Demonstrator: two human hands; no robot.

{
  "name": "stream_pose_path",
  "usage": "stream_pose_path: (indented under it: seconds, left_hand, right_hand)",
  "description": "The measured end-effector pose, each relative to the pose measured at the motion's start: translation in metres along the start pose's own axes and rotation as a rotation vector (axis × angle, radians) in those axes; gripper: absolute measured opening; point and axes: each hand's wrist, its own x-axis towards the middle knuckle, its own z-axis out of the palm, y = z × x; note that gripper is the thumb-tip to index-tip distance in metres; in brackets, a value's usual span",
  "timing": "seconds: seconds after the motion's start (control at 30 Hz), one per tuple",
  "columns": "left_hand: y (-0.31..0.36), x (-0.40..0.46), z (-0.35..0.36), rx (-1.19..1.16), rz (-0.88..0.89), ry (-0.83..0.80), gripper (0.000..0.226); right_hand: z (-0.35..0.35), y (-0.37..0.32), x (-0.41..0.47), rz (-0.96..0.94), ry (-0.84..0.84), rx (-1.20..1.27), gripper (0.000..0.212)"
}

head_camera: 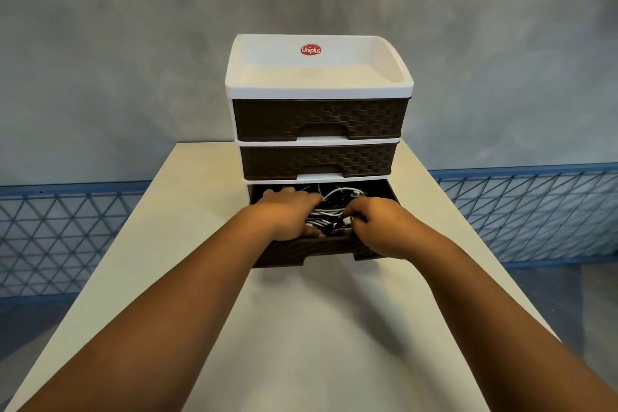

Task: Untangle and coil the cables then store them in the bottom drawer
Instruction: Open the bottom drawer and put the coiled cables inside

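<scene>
Judging from these loose loops, the cables [329, 209] will handle as light, soft and limp things; they will sag and slide when lifted, and they can catch on each other, so I think it is better to take hold of a whole bundle at its middle, or of one cable near its plug, and not to pull on a free end. The cables lie inside the bottom drawer [311, 249], which stands pulled out toward the person; both hands reach into it. The left hand [287, 211] lies flat over the left part of the pile, its fingers mostly straight and close together, pressing or touching the cables; the right hand [374, 221] has its fingers curled and seems to pinch a white cable near the front wall, though I cannot tell this surely. The cables are white and black, thin, in mixed curves; whether they are coiled neatly is hidden by the hands. The two upper drawers [317, 117] are closed; the unit stands on a pale table [301, 328].
</scene>
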Motion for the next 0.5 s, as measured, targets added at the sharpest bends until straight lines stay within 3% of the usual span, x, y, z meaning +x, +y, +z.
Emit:
stream_pose_path:
  seconds: [0.17, 0.3, 0.5]
  left_hand:
    - [0.018, 0.016, 0.002, 0.108, -0.095, -0.004, 0.064]
    - [0.033, 0.027, -0.002, 0.155, -0.179, -0.099, 0.062]
    - [0.017, 0.015, -0.016, -0.059, -0.05, -0.03, 0.072]
  right_hand:
    - [0.002, 0.003, -0.006, -0.012, 0.038, 0.041, 0.025]
    - [0.005, -0.001, -0.006, -0.062, 0.125, 0.024, 0.022]
    - [-0.012, -0.005, 0.018, 0.029, -0.02, -0.187, 0.031]
